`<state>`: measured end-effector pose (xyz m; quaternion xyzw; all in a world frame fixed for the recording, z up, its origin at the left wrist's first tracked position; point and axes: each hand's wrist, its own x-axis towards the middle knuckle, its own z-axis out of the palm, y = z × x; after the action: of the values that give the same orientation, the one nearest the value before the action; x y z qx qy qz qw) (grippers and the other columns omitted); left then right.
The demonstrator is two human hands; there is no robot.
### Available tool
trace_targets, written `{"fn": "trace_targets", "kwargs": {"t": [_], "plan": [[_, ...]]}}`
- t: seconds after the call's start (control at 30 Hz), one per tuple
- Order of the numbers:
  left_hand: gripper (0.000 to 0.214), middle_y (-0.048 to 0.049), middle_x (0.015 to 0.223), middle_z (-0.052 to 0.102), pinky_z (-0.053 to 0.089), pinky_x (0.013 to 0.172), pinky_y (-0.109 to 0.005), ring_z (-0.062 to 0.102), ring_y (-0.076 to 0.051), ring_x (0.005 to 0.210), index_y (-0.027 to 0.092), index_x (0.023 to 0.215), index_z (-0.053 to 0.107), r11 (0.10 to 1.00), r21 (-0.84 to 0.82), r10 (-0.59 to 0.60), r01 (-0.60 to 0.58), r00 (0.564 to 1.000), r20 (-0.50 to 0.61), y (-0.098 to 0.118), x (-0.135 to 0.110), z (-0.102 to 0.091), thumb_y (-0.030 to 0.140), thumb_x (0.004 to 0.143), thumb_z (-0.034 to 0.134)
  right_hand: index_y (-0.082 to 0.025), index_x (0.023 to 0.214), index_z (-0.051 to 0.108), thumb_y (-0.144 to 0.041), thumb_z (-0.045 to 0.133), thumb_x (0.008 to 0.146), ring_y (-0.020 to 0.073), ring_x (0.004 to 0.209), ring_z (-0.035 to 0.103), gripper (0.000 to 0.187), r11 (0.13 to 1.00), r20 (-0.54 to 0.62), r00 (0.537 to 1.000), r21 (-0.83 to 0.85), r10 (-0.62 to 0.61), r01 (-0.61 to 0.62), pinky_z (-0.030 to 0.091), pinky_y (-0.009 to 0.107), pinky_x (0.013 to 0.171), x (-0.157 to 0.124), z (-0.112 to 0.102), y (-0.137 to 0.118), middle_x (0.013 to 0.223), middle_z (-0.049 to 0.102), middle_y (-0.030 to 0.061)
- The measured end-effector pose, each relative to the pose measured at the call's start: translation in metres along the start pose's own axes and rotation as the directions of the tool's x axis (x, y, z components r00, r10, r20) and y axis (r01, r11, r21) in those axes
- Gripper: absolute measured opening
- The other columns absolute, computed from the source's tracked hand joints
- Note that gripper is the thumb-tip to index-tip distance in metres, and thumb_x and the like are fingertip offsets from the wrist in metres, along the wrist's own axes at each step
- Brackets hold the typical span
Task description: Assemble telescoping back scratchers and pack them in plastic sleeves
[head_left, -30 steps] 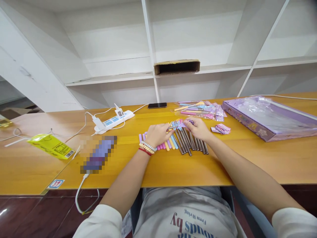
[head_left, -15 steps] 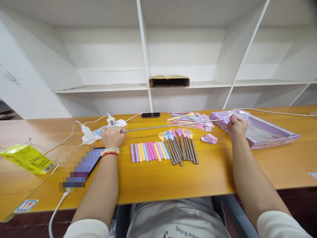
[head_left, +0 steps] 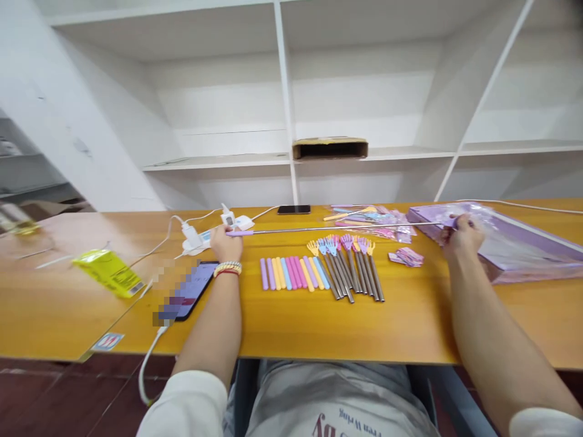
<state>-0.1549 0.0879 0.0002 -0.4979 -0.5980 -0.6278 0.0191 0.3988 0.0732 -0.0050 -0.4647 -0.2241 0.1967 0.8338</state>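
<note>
My left hand [head_left: 226, 243] is closed on the purple handle of a telescopic back scratcher [head_left: 337, 228], whose thin metal rod runs out long across the table. My right hand [head_left: 462, 235] pinches its far purple claw end, over the purple box [head_left: 523, 243]. Below the rod lies a row of several pastel handles [head_left: 291, 273] and beside it a row of collapsed scratchers [head_left: 353, 267] with small coloured claw heads.
A power strip [head_left: 200, 237] with cables and a phone [head_left: 194, 290] lie at my left hand. A yellow packet [head_left: 109, 273] is further left. Bagged scratchers [head_left: 368, 216], small purple cards [head_left: 407, 257] and a black phone [head_left: 294, 209] lie at the back of the wooden table [head_left: 319, 328].
From holding one collapsed scratcher over the row, my hands moved apart and drew it out to full length. My head also shifted, and my view turned slightly left.
</note>
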Motion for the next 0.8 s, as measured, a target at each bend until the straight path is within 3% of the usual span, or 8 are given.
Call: {"fn": "trace_targets", "kwargs": {"t": [0.07, 0.13, 0.23, 0.3, 0.4, 0.5, 0.63, 0.8], "plan": [[0.032, -0.0069, 0.093, 0.056, 0.042, 0.092, -0.043, 0.055, -0.023, 0.095, 0.015, 0.093, 0.054, 0.997, -0.056, -0.058, 0.054, 0.996, -0.070, -0.009, 0.001, 0.000, 0.007, 0.063, 0.063, -0.015, 0.071, 0.056, -0.037, 0.038, 0.091, 0.0098, 0.031, 0.039, 0.035, 0.995, 0.045, 0.995, 0.039, 0.087, -0.089, 0.025, 0.026, 0.035, 0.004, -0.002, 0.004, 0.048, 0.048, 0.0003], [0.043, -0.0056, 0.095, 0.055, 0.044, 0.088, -0.038, 0.059, -0.019, 0.089, 0.018, 0.094, 0.051, 0.957, -0.263, -0.133, 0.123, 0.991, -0.021, -0.012, 0.002, 0.004, -0.001, 0.056, 0.057, -0.014, 0.070, 0.059, -0.049, 0.022, 0.093, 0.0129, 0.038, 0.050, 0.055, 0.980, 0.093, 0.983, 0.108, 0.159, -0.169, 0.031, 0.029, 0.038, 0.008, -0.005, 0.008, 0.063, 0.058, 0.0093], [0.047, -0.0064, 0.105, 0.054, 0.046, 0.085, -0.033, 0.061, -0.017, 0.090, 0.021, 0.092, 0.047, 0.741, -0.613, -0.243, 0.274, 0.960, 0.137, -0.009, 0.002, 0.010, -0.002, 0.052, 0.050, -0.015, 0.070, 0.061, -0.067, 0.012, 0.086, 0.0192, 0.058, 0.063, 0.073, 0.951, 0.138, 0.971, 0.217, 0.193, -0.220, 0.038, 0.033, 0.044, 0.013, -0.012, 0.013, 0.081, 0.062, 0.0177], [0.042, -0.0069, 0.105, 0.056, 0.046, 0.086, -0.033, 0.062, -0.018, 0.093, 0.021, 0.089, 0.047, 0.565, -0.748, -0.294, 0.349, 0.932, 0.213, -0.005, 0.003, 0.010, 0.001, 0.051, 0.049, -0.015, 0.071, 0.063, -0.073, 0.011, 0.081, 0.0211, 0.067, 0.065, 0.079, 0.939, 0.152, 0.970, 0.261, 0.189, -0.224, 0.039, 0.033, 0.046, 0.013, -0.017, 0.014, 0.093, 0.061, 0.0219], [0.027, -0.0090, 0.102, 0.060, 0.047, 0.084, -0.037, 0.062, -0.021, 0.094, 0.020, 0.085, 0.048, 0.352, -0.847, -0.335, 0.399, 0.898, 0.284, 0.000, 0.006, 0.002, 0.014, 0.059, 0.050, -0.014, 0.073, 0.065, -0.078, 0.006, 0.076, 0.0224, 0.070, 0.064, 0.087, 0.925, 0.181, 0.966, 0.302, 0.183, -0.231, 0.039, 0.033, 0.044, 0.010, -0.019, 0.013, 0.105, 0.058, 0.0261], [0.020, -0.0121, 0.101, 0.061, 0.048, 0.081, -0.040, 0.061, -0.025, 0.098, 0.019, 0.083, 0.049, 0.214, -0.890, -0.365, 0.403, 0.878, 0.310, 0.004, 0.008, -0.007, 0.034, 0.071, 0.043, -0.013, 0.078, 0.064, -0.079, 0.003, 0.073, 0.0248, 0.072, 0.064, 0.090, 0.884, 0.216, 0.954, 0.375, 0.209, -0.279, 0.043, 0.035, 0.045, 0.006, -0.017, 0.010, 0.104, 0.058, 0.0256], [0.034, -0.0117, 0.104, 0.060, 0.049, 0.079, -0.041, 0.060, -0.025, 0.101, 0.018, 0.086, 0.048, 0.158, -0.907, -0.430, 0.390, 0.854, 0.293, 0.008, 0.011, -0.012, 0.048, 0.079, 0.034, -0.012, 0.088, 0.059, -0.075, 0.005, 0.075, 0.0262, 0.078, 0.063, 0.084, 0.807, 0.278, 0.922, 0.457, 0.270, -0.374, 0.051, 0.040, 0.053, 0.001, -0.012, 0.003, 0.101, 0.058, 0.0204], [0.038, -0.0085, 0.103, 0.060, 0.049, 0.077, -0.040, 0.059, -0.025, 0.102, 0.018, 0.087, 0.047, 0.175, -0.896, -0.447, 0.409, 0.844, 0.297, 0.006, 0.013, -0.012, 0.052, 0.082, 0.031, -0.015, 0.088, 0.055, -0.073, 0.015, 0.078, 0.0214, 0.077, 0.063, 0.071, 0.797, 0.315, 0.901, 0.436, 0.300, -0.418, 0.054, 0.039, 0.056, -0.004, -0.008, -0.001, 0.091, 0.058, 0.0118]]}}
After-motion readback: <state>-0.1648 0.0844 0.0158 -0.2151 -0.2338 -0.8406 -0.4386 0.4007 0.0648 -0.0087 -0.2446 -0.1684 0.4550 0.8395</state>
